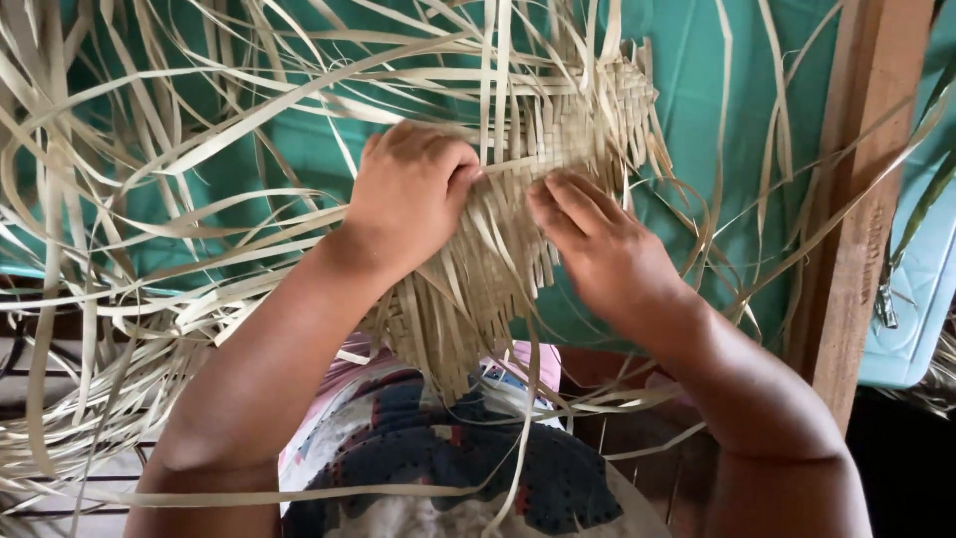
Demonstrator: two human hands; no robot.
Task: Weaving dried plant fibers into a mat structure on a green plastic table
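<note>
left hand (413, 194) clenched on pale woven leaf-strip mat (518, 214) | right hand (597, 244) fingers flat, pressing weave | risk: loose pale strips (149, 249) tangle; weave may slacken if grip eases

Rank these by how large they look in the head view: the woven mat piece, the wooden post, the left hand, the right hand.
1. Woven mat piece, partly hidden by the hands.
2. Wooden post, cut off at the frame's top.
3. Left hand and right hand: they look alike, so no ranking between them.
</note>
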